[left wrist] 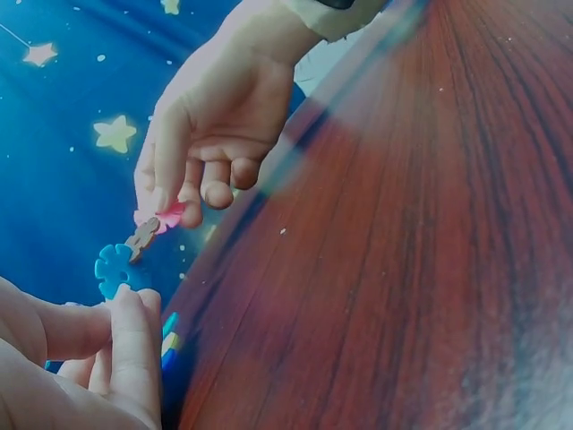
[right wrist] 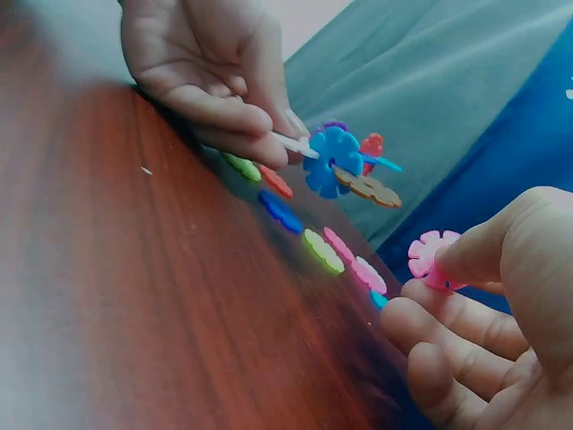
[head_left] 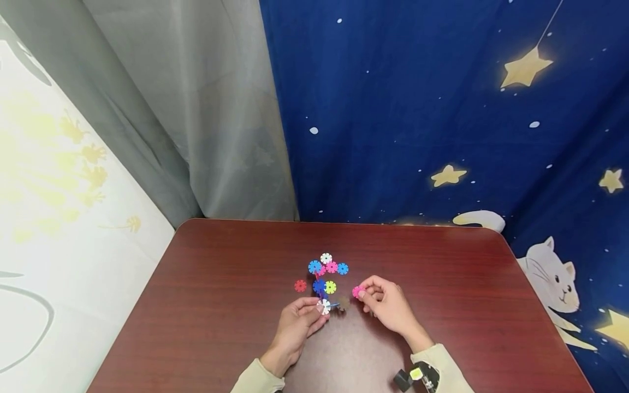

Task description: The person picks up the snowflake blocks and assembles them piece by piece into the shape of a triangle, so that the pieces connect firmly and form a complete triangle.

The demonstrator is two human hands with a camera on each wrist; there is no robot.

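My left hand (head_left: 297,323) pinches a white notched disc (head_left: 324,307), the near end of a string of interlocked flower-shaped discs. Slotted into it is a blue disc (right wrist: 333,161), and from that a brown disc (right wrist: 367,186) sticks out toward the right. Purple, red (right wrist: 372,152) and light blue pieces of the same build show behind. Between thumb and fingers my right hand (head_left: 390,305) holds a pink notched disc (right wrist: 436,258). In the head view this pink disc is a short gap to the right of the brown one; the right wrist view also shows them apart.
On the brown wooden table (head_left: 221,262) lie several loose discs, among them a yellow-green one (head_left: 331,287), a red one (head_left: 300,285) and a white one (head_left: 326,258). A grey curtain (head_left: 236,136) and a blue starry curtain (head_left: 373,109) hang behind the table's far edge.
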